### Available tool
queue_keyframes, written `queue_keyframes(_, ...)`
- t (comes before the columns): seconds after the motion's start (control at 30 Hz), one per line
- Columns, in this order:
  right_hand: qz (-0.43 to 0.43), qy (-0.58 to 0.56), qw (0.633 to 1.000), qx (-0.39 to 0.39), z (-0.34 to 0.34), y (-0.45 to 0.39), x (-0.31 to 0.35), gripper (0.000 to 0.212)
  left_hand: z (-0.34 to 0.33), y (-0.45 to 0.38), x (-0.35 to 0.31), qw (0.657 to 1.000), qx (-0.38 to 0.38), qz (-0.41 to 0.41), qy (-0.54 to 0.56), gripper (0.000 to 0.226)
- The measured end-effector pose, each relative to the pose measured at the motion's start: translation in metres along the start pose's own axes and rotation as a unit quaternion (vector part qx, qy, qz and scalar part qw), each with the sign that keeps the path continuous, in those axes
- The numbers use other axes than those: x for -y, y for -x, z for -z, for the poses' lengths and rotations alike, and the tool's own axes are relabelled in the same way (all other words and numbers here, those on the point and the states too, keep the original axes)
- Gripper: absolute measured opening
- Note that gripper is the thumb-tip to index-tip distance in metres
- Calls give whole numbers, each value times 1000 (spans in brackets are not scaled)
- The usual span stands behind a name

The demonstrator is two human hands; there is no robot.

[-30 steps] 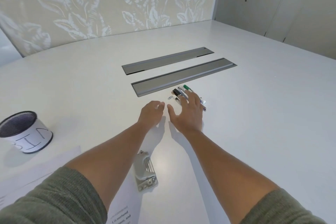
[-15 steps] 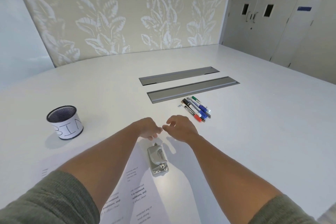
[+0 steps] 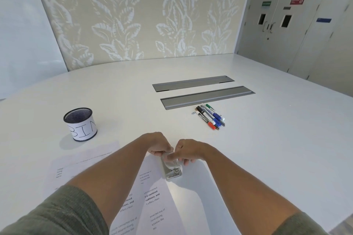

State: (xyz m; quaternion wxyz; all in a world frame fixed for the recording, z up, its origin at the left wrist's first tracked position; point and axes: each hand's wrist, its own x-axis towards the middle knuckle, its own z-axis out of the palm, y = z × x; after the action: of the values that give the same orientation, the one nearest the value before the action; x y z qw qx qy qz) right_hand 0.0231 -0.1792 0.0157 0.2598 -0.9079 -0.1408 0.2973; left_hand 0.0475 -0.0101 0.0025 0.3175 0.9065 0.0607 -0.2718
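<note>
Stapler (image 3: 172, 170) clenched in both grips, left hand (image 3: 159, 146) and right hand (image 3: 189, 151); printed sheets (image 3: 154, 208) beneath, markers (image 3: 210, 117) beyond right, bin cup (image 3: 81, 125) beyond left.

The worktop (image 3: 267, 149) is plain white. The cup (image 3: 81, 120) is black mesh, wrapped in a white label (image 3: 84, 129) with BIN hand-lettered in black. Right of the cup and nearer, the stapler (image 3: 172, 170) is shiny silver, on white sheets (image 3: 152, 206) printed in black and grey. Farther right of the cup, the markers (image 3: 210, 116) show green, blue, red and black caps. Beyond them, two slats (image 3: 206, 97) are matt grey. Behind the cup, the wall (image 3: 143, 15) is beige with a pale leaf pattern. The sleeves (image 3: 57, 213) are olive green.
</note>
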Motion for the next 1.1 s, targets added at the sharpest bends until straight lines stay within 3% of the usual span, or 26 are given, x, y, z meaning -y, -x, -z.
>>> queue_keyframes(0.17, -29, 40, 998, -47, -13, -5, 3, 79, -4, 5, -2, 1000, -10, -2, -7, 15)
queue_keyframes(0.27, -21, 72, 996, -45, -13, -8, 5, 70, -4, 9, -4, 1000, -22, 0, -6, 13)
queue_keyframes(0.43, -17, 133, 985, -111, -7, -15, 6, 52, -4, 5, -2, 997, -68, 10, 31, 21)
queue_keyframes(0.53, -24, 150, 979, -140, -4, -22, 5, 43, -2, 1, 0, 991, -85, -5, 99, 9)
queue_keyframes(0.6, -21, 158, 976, -150, -1, -28, 3, 29, 1, 2, 3, 991, -70, -24, 108, 19)
queue_keyframes(0.77, -3, 99, 978, -184, 7, -44, -1, 31, 8, -6, 19, 991, -94, -64, 65, 40)
queue_keyframes(0.93, 44, 85, 972, -213, 11, -69, 5, 22, 12, -19, 31, 981, -154, -67, 100, 35)
queue_keyframes(1.1, 60, 74, 962, -255, 16, -96, 15, 14, 19, -37, 37, 967, -224, -56, 105, 15)
